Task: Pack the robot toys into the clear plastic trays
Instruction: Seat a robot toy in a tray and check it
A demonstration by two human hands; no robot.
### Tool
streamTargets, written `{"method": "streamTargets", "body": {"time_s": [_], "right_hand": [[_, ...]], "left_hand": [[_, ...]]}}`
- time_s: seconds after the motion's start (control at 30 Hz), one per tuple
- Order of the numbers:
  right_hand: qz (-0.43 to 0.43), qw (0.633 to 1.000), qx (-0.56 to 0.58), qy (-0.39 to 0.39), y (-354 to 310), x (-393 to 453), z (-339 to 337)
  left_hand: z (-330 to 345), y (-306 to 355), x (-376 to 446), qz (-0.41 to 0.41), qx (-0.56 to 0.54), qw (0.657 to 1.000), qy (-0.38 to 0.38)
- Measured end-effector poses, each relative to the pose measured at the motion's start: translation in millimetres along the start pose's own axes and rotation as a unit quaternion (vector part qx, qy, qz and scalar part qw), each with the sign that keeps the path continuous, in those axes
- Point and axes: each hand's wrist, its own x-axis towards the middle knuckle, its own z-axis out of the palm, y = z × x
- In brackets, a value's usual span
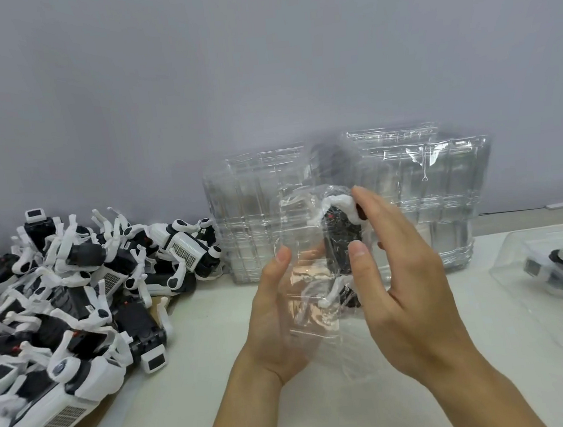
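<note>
I am midway through seating one robot toy [341, 242] in a clear tray [309, 286] that I hold up above the middle of the table [199, 376]. My left hand [276, 320] cups the tray from below and behind, fingers curled round its far side and thumb on the near edge. My right hand [395, 271] has its fingers nearly straight against the toy and the tray's right side, pressing rather than pinching, as far as I can tell. The toy, black with white legs, sits in the upper right part of the tray; whether it has dropped fully into its moulded pocket I cannot tell through the glare.

The next move, I judge, calls for firm, even pressure so the legs settle without bending, then setting the tray down towards the right edge.

Counts: one tray in hand with one toy; one packed tray [554, 276] with one toy at the right edge; two stacks of empty trays [426, 199] at the back edge against the wall; a heap of loose toys [68, 296] at the left edge, too tangled to count, certainly more than a dozen.
</note>
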Motion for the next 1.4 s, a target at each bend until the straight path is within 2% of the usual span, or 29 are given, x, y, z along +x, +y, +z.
{"method": "streamTargets", "body": {"time_s": [0.1, 0.27, 0.33, 0.73, 1.0, 1.17, 1.27, 1.4], "right_hand": [[-0.004, 1.0, 0.005, 0.026, 1, 2, -1], [-0.043, 0.99, -0.029, 0.128, 3, 5, -7], [-0.055, 0.988, -0.04, 0.138, 3, 5, -8], [-0.036, 0.99, -0.014, 0.134, 4, 5, -8], [-0.021, 0.991, -0.002, 0.131, 4, 4, -6], [0.013, 0.999, -0.007, 0.047, 5, 1, 0], [-0.009, 0.999, -0.036, 0.04, 8, -1, 2], [-0.037, 0.998, -0.042, 0.013, 12, -1, 3]], "left_hand": [[0, 0, 1, -0.01, 0.008, 1.0, -0.003], [-2, -2, 1, -0.024, 0.035, 0.999, 0.001], [0, -3, 2, -0.033, 0.046, 0.998, -0.007], [-3, -2, 3, -0.035, 0.055, 0.998, 0.012], [0, -3, 3, -0.01, 0.058, 0.997, 0.053], [1, -1, 5, 0.052, 0.048, 0.992, 0.106], [0, 5, 5, 0.106, -0.014, 0.986, 0.124], [1, 9, 3, 0.114, -0.035, 0.981, 0.155]]}}
